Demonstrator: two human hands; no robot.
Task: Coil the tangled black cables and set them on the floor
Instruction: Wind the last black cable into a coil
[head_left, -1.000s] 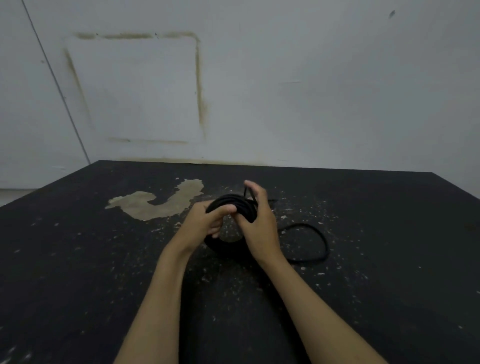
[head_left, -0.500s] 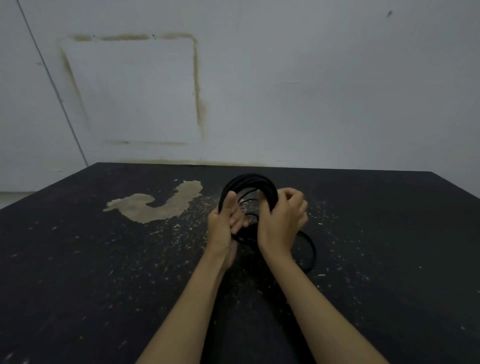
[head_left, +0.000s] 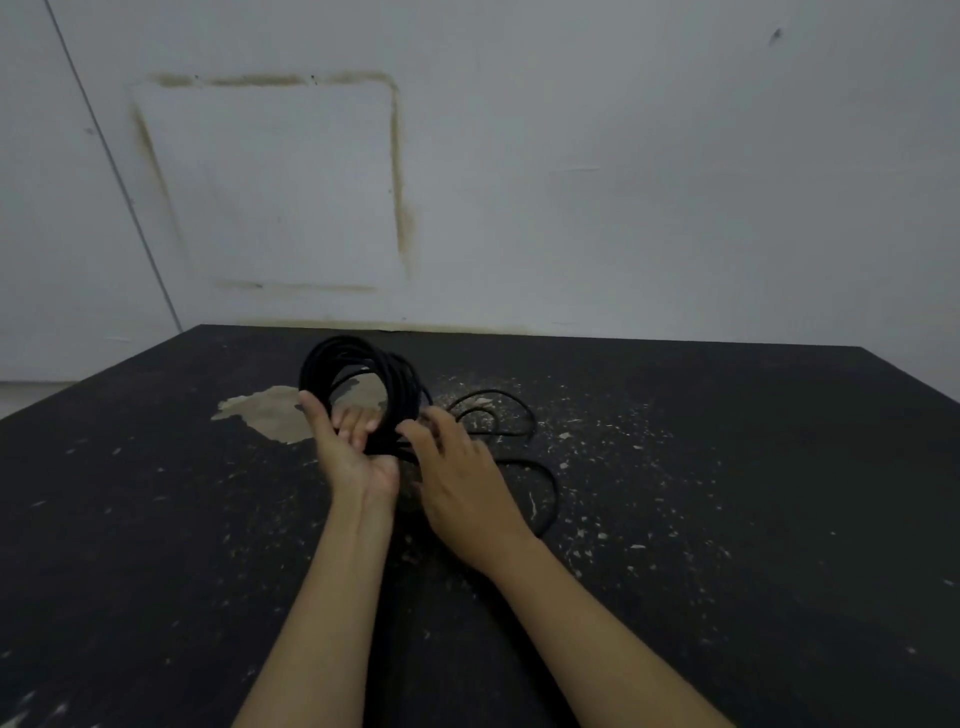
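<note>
Left hand (head_left: 358, 452) grips the coil (head_left: 358, 384) upright at its base, above the floor (head_left: 727, 493). Right hand (head_left: 457, 467) pinches the loose tail (head_left: 519, 431) by the coil. Feed loops same size, keep the left grip tight, avoid twists.

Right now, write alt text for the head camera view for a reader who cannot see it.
A person's left hand grips an upright coil of black cable above a dark, paint-flecked floor, while the right hand holds the strands at the coil's base. Loose cable trails in loops on the floor to the right, below a stained white wall.
</note>
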